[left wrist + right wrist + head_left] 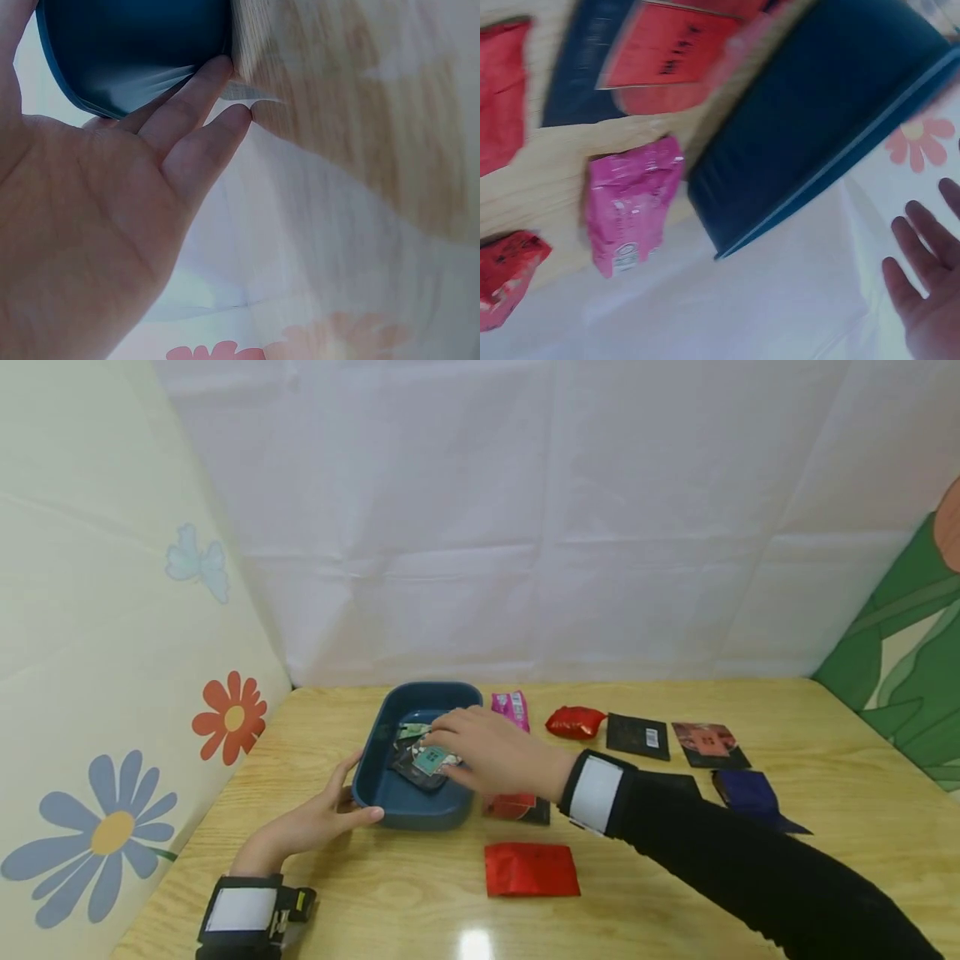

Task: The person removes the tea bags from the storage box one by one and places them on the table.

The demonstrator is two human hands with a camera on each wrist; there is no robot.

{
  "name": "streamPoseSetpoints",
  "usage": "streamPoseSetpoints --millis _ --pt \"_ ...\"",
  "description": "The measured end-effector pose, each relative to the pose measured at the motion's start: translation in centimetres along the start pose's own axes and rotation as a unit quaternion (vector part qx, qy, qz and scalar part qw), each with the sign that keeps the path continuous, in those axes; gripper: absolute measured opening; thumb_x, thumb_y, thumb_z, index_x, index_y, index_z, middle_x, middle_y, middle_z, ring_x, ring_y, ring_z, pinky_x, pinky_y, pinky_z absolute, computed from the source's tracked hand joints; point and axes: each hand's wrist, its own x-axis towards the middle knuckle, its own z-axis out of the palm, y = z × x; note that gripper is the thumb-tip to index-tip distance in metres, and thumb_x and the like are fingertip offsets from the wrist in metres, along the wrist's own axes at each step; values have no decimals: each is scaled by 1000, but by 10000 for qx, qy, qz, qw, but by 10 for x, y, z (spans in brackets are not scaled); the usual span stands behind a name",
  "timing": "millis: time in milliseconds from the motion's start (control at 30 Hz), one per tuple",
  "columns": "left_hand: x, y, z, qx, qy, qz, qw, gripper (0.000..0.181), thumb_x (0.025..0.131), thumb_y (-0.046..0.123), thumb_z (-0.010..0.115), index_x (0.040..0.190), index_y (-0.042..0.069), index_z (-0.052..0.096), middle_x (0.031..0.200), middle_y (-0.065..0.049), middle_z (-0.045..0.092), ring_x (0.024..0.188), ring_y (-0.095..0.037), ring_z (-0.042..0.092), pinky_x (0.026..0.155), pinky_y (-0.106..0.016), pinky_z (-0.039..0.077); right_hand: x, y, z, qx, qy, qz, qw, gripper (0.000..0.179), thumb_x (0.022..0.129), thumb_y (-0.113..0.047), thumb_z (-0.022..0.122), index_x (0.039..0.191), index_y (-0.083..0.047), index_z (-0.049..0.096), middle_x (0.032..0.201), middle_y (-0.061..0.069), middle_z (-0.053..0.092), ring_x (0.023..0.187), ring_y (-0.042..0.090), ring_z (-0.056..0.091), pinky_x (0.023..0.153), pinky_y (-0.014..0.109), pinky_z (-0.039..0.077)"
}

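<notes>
A dark blue rectangular bin [417, 817] stands at the left of the table. At its near-left corner my left hand [322, 822] holds it, thumb on the near wall and fingers along the left side; the left wrist view shows those fingers [187, 124] against the wall. Over the bin's right side hovers my right hand [491, 752]. In the right wrist view its fingers [930, 247] are spread, holding nothing visible. Beneath it in the bin lie a black packet with a teal label [430, 759] and a light green packet [413, 730].
Right of the bin lie a pink packet [512, 708], a puffy red packet [575, 722], a black packet with a barcode [636, 735], a black-and-red packet [708, 742], and a dark blue pouch [750, 793]. Nearer is a flat red packet [531, 869]. A white cloth [555, 527] hangs behind.
</notes>
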Motion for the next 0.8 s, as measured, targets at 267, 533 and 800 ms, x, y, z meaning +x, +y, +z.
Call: streamPoseSetpoints --millis 267,533,800 --pt "-1 1 -1 -51 -157 146 9998 94 97 31 66 157 19 -6 143 -36 40 129 -43 47 104 -56 37 24 3 2 -92 -235 342 9991 49 94 -36 69 137 -15 59 139 6 56 129 24 49 109 42 35" --pt "-2 2 -2 -22 -117 -4 9999 93 98 31 65 157 21 -7 145 -35 37 131 -45 43 104 -58 36 56 8 0 -223 -750 788 9938 54 95 -42 66 143 -21 52 151 3 44 141 25 36 115 44 27" --pt "-2 2 -1 -59 -192 126 9997 94 98 30 65 157 19 -8 145 -36 38 131 -44 44 103 -56 37 71 5 17 -415 -1933 1036 9748 66 92 -44 69 150 -26 44 155 2 37 141 24 36 112 43 31"
